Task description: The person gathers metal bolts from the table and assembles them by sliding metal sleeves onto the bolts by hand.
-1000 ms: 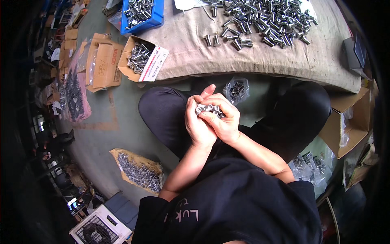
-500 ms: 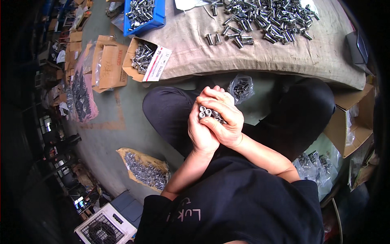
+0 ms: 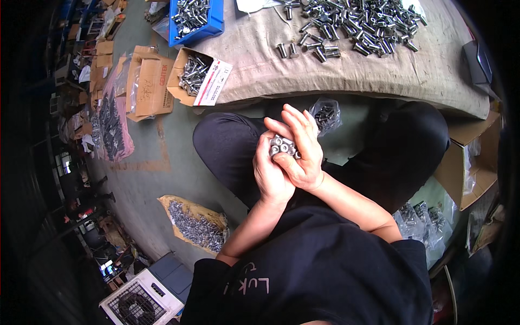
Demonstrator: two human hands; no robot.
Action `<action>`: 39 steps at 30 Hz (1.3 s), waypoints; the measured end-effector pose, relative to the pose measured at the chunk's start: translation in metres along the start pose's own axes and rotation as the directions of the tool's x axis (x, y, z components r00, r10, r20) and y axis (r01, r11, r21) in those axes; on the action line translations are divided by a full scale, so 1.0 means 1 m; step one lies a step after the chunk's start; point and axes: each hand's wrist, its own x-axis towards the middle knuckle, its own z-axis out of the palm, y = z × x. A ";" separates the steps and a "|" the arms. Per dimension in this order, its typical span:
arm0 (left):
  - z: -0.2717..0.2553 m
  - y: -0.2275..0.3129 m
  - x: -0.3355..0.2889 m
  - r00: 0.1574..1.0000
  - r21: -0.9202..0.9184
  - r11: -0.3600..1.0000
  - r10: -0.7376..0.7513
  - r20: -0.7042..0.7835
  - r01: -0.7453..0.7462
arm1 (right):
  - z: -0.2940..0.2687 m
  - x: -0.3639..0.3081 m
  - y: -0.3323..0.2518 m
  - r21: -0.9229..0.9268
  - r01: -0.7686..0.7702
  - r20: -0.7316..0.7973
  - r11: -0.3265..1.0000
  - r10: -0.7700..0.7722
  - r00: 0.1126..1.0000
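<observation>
In front of my body, both hands are cupped together around a bunch of shiny metal fasteners (image 3: 283,146), their round hollow ends facing up. My left hand (image 3: 271,176) wraps the bunch from the left side. My right hand (image 3: 304,154) presses against the other side, its thumb across the lower fasteners and its fingers stretched up and away. The parts behind the fingers are hidden. On the cloth-covered table (image 3: 260,81) lies a large heap of similar metal fasteners (image 3: 368,24). A few stand upright near its left edge.
At the table's left are a blue bin (image 3: 208,30) and an open carton (image 3: 216,81), both holding metal parts. A clear bag (image 3: 326,116) of parts lies beyond my hands. Small parts cover a sheet (image 3: 197,225) on the floor. An open cardboard box (image 3: 455,162) stands at the right.
My right hand's fingers have lifted and straightened away from the bunch, showing more of the fasteners' ends. Both hands stay together in nearly the same place.
</observation>
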 end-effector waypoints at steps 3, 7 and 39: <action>-0.007 -0.001 0.001 0.999 -0.037 0.999 -0.035 0.012 0.035 | -0.001 -0.001 -0.003 0.002 -0.007 0.036 1.000 0.007 0.999; -0.012 0.001 0.004 0.997 -0.100 0.994 -0.032 0.067 0.039 | 0.002 -0.002 0.006 0.070 0.003 -0.015 0.998 -0.002 1.000; -0.001 0.005 -0.008 0.992 -0.041 0.993 0.110 0.059 -0.108 | 0.007 -0.006 0.024 0.524 -0.362 0.325 0.771 0.213 0.922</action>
